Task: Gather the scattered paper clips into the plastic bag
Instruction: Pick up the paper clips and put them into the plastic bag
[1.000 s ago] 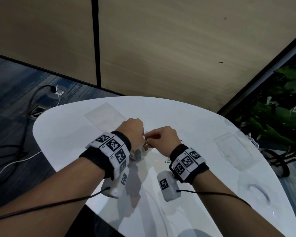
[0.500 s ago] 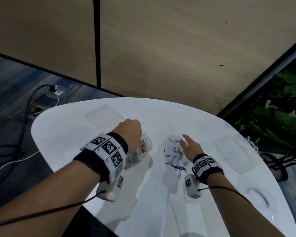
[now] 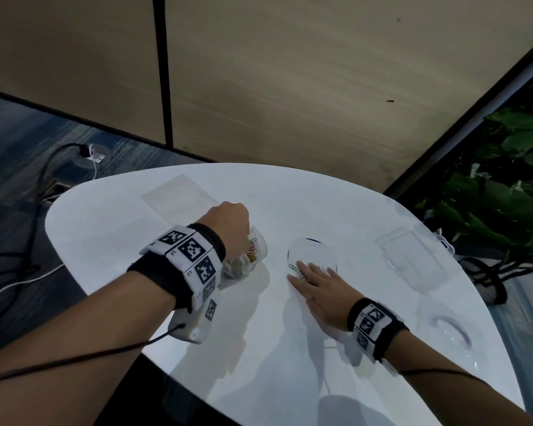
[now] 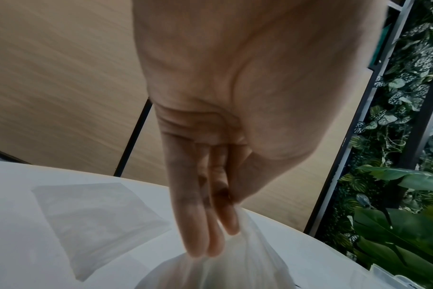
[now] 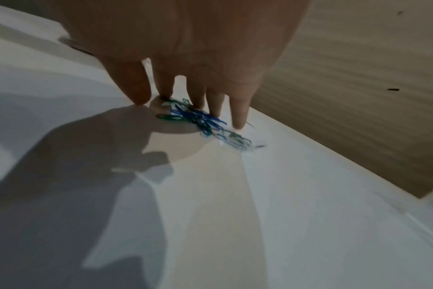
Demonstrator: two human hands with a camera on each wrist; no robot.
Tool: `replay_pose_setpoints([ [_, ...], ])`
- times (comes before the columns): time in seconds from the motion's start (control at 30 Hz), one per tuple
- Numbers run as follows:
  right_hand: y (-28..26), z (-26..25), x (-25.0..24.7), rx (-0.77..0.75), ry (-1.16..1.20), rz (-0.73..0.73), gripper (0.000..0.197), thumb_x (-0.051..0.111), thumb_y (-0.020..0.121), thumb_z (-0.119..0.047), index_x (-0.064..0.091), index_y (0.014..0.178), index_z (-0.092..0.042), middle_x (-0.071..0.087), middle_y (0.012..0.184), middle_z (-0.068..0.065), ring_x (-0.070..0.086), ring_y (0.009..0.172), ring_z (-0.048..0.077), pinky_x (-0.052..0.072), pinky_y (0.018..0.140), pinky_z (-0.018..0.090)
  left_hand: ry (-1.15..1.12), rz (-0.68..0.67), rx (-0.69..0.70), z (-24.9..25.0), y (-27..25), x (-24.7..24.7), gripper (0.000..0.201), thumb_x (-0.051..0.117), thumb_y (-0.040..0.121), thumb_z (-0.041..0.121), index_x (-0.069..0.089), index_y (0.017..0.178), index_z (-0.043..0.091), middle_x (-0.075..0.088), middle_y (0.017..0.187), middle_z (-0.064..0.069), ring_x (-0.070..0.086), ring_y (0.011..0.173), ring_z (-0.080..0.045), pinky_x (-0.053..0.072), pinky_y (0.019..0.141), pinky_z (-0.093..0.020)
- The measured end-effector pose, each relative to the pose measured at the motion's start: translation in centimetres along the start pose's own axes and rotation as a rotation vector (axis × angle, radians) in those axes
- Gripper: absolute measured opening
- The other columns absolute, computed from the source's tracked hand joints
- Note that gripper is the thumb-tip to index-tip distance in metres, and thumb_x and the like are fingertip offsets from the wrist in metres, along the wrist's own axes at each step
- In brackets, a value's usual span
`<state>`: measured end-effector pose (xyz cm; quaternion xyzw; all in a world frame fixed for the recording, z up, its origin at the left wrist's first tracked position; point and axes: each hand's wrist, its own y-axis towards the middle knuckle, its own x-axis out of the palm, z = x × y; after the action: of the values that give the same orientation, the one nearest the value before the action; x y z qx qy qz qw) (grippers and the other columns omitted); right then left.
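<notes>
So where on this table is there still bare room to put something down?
Bare: the table's near part between the forearms, and the far rim. Crowded: the middle, with plastic bag in the left hand, right hand on paper clips.

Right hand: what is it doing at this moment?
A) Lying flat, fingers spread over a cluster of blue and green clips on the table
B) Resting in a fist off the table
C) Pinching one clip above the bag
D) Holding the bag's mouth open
A: the right hand lies flat with straight fingers over the paper clips on the table.
</notes>
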<state>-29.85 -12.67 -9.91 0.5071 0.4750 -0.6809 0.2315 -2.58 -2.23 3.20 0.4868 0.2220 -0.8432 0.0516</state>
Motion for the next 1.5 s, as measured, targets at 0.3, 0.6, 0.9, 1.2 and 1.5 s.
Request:
replay_pose_setpoints([
  [0.3, -0.4, 0.3, 0.2, -0.032, 0.068, 0.050, 0.054, 0.047, 0.085, 0.004, 0.047, 0.138, -0.004, 0.047, 0.140, 0.024, 0.057, 0.111, 0.038, 0.054, 0.088, 0.045, 0.045, -0.050, 0.019, 1.2, 0.1, 0.5, 0.028, 0.052, 0.090, 0.008, 0.069, 0.111, 0.007, 0.070, 0.112, -0.013, 0.069, 0.096, -0.030, 0.060, 0.086, -0.039],
  [0.6, 0.3, 0.4, -1.2, 0.329, 0.349, 0.222, 0.021, 0.058, 0.084, -0.010, 0.078, 0.089, -0.014, 0.074, 0.095, 0.003, 0.068, 0.086, 0.019, 0.052, 0.080, 0.026, 0.038, -0.072, 0.053, 2.3, 0.3, 1.7, 0.025, 0.054, 0.091, 0.011, 0.071, 0.110, 0.007, 0.073, 0.105, -0.012, 0.070, 0.094, -0.028, 0.060, 0.084, -0.036],
  [0.9, 0.2, -0.1, -6.9, 0.602, 1.632, 0.471, 0.015, 0.078, 0.075, 0.002, 0.075, 0.089, 0.007, 0.073, 0.089, 0.019, 0.071, 0.077, 0.026, 0.060, 0.082, 0.036, -0.202, -0.099, 0.032, 3.1, 0.8, 2.2, 0.019, 0.058, 0.091, 0.001, 0.077, 0.095, 0.003, 0.075, 0.078, -0.010, 0.076, 0.076, -0.027, 0.063, 0.079, -0.038],
  [1.2, 1.3, -6.1, -11.2, 0.374, 1.567, 0.451, 0.009, 0.075, 0.082, -0.009, 0.078, 0.083, -0.001, 0.076, 0.084, 0.014, 0.074, 0.078, 0.025, 0.060, 0.081, 0.035, -0.489, -0.111, -0.012, 3.7, 0.0, 1.4, 0.024, 0.048, 0.095, -0.004, 0.069, 0.106, 0.000, 0.073, 0.076, -0.019, 0.073, 0.059, -0.025, 0.065, 0.067, -0.034],
  [1.5, 2.1, -1.9, -10.6, 0.380, 0.942, 0.507, 0.023, 0.058, 0.095, -0.024, 0.075, 0.106, -0.014, 0.074, 0.107, 0.004, 0.071, 0.096, 0.021, 0.057, 0.088, 0.034, -0.492, -0.074, -0.035, 2.8, 0.3, 1.0, 0.028, 0.046, 0.094, -0.006, 0.069, 0.108, -0.002, 0.072, 0.078, -0.021, 0.072, 0.057, -0.025, 0.065, 0.063, -0.033],
])
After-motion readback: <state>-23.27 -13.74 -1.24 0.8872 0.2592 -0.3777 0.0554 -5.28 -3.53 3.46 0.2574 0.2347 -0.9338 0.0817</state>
